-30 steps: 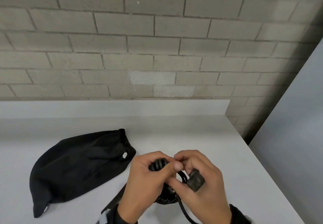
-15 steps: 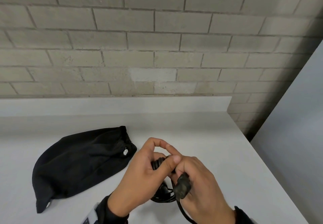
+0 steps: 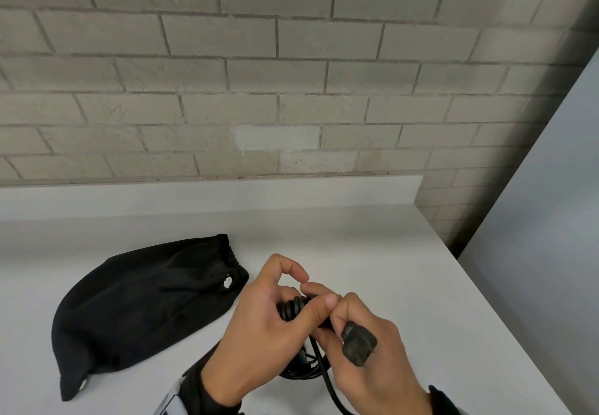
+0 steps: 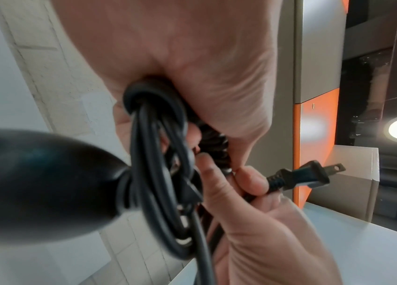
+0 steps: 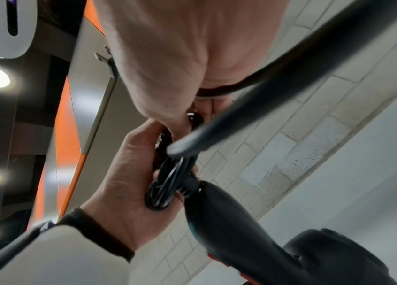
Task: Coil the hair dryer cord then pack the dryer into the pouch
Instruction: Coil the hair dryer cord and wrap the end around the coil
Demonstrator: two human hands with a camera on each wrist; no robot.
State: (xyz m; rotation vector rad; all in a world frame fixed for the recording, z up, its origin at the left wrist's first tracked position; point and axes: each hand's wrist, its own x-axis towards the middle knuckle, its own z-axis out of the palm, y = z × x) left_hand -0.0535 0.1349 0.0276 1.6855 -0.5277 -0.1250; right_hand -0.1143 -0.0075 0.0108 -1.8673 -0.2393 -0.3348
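Observation:
My left hand [image 3: 272, 324] grips the coiled black cord [image 3: 291, 309] above the white table [image 3: 405, 285]; its thumb presses on the bundle and its index finger is lifted and bent. My right hand [image 3: 366, 356] holds the cord's free end, and the plug [image 3: 359, 345] sticks out over its knuckles. In the left wrist view the cord loops [image 4: 158, 173] hang from my palm, with the plug [image 4: 302, 176] at right and the black hair dryer's handle [image 4: 41, 183] below. The right wrist view shows the dryer [image 5: 253, 231] hanging under the coil [image 5: 166, 185]. The black drawstring pouch [image 3: 139, 304] lies flat to the left.
A brick wall [image 3: 291, 90] and a low white ledge [image 3: 210, 194] close off the table's far side. The table's right edge [image 3: 505, 327] runs diagonally beside a grey floor.
The right hand has wound the plug end round the bundle; the plug dipped to lower left, then came back over the right knuckles. The left index finger has lifted off the coil.

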